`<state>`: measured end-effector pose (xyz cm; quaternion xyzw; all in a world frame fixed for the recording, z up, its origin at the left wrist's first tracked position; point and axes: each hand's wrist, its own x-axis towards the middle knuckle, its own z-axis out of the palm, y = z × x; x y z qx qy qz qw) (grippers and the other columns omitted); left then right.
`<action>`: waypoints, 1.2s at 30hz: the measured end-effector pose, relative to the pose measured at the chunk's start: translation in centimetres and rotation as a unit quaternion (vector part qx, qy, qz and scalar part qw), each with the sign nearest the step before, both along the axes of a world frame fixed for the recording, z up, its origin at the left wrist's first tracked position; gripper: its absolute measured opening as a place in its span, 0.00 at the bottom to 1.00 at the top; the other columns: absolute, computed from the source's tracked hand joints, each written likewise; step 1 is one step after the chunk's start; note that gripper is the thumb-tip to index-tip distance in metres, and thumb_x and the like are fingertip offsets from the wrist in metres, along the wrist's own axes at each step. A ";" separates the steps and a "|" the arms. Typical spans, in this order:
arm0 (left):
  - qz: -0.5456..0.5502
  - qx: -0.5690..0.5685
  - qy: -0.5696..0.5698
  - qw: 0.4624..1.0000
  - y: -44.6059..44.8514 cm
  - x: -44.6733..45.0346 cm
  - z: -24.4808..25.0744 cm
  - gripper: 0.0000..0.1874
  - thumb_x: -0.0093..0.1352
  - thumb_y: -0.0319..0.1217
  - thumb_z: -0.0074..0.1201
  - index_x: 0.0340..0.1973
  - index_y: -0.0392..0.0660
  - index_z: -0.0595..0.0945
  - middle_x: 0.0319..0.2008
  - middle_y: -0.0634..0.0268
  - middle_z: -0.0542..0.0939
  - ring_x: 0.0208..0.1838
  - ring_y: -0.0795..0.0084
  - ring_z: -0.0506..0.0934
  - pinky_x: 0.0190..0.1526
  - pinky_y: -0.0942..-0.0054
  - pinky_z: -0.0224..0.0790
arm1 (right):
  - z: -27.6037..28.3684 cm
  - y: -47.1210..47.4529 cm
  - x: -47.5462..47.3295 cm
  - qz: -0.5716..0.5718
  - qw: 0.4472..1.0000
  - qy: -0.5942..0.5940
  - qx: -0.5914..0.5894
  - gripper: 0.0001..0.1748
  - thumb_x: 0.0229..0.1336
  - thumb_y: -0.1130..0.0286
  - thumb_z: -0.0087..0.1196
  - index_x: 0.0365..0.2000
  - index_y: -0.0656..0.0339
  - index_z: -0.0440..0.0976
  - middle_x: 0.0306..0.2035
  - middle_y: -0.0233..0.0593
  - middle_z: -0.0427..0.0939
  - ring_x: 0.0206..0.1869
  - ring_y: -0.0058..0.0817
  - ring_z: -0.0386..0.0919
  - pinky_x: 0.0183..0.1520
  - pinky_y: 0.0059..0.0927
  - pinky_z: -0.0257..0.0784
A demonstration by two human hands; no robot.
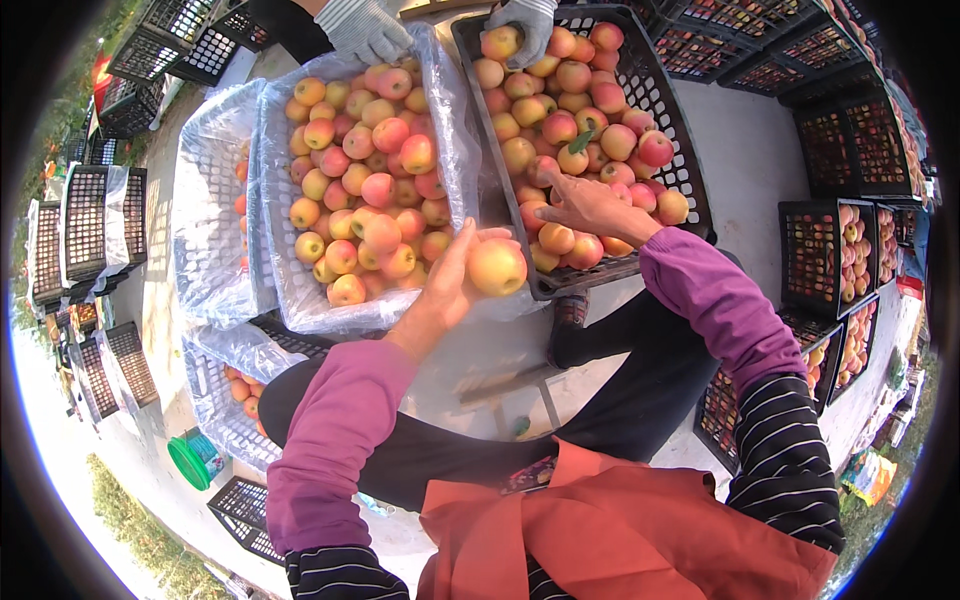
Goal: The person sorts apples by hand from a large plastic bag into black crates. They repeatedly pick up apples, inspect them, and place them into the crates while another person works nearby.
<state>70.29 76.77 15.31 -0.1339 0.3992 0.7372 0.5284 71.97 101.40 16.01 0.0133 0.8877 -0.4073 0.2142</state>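
My left hand holds a yellow-red apple in its palm, by the right edge of a crate lined with clear plastic and filled with apples. Over the black plastic crate on the right, my right hand reaches in from the near side. Its fingers touch a reddish apple among many others; whether they grip it I cannot tell. A green leaf lies on the apples there.
A co-worker's gloved hands are at the far edges: one on the plastic liner, one at an apple. More lined crates stand at left, stacked apple crates at right. A green bucket stands lower left.
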 end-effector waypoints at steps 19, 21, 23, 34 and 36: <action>0.007 0.043 0.014 0.999 -2.1 -0.7 1.2 0.22 0.73 0.48 0.48 0.47 0.40 0.76 0.35 0.56 0.82 0.39 0.61 0.82 0.41 0.66 0.77 | -6.3 -1.9 0.2 0.020 0.974 -0.052 0.218 0.38 0.47 0.54 0.63 0.53 0.65 0.62 0.40 0.52 0.78 0.42 0.48 0.79 0.43 0.43 0.74; -0.003 0.044 0.004 0.999 -2.5 -0.7 1.3 0.23 0.73 0.48 0.48 0.49 0.40 0.75 0.36 0.57 0.82 0.39 0.61 0.82 0.41 0.66 0.78 | -3.8 -0.7 0.0 -0.026 0.992 -0.085 0.089 0.39 0.47 0.53 0.64 0.55 0.65 0.63 0.43 0.49 0.77 0.45 0.44 0.78 0.46 0.40 0.74; -0.017 0.048 -0.014 0.999 -2.8 -0.7 1.5 0.23 0.73 0.48 0.48 0.51 0.40 0.75 0.36 0.57 0.82 0.39 0.62 0.82 0.41 0.66 0.78 | -1.0 0.4 -0.4 -0.068 0.990 -0.116 -0.039 0.40 0.48 0.53 0.65 0.56 0.65 0.64 0.47 0.46 0.76 0.48 0.40 0.77 0.49 0.36 0.74; 0.020 0.071 0.033 0.997 -3.1 -0.8 2.9 0.24 0.73 0.50 0.46 0.49 0.40 0.75 0.35 0.57 0.81 0.38 0.69 0.80 0.40 0.71 0.77 | 5.2 -4.4 -0.4 -0.084 0.801 -0.327 -0.494 0.34 0.52 0.50 0.65 0.48 0.67 0.69 0.37 0.44 0.78 0.34 0.31 0.81 0.36 0.30 0.80; 0.030 0.063 0.021 0.997 -4.0 -0.9 3.1 0.25 0.72 0.51 0.48 0.47 0.38 0.76 0.35 0.57 0.80 0.36 0.70 0.80 0.37 0.72 0.77 | 5.3 -5.5 -0.7 -0.130 0.834 -0.329 -0.423 0.32 0.55 0.47 0.61 0.45 0.66 0.70 0.31 0.42 0.78 0.31 0.29 0.80 0.33 0.29 0.79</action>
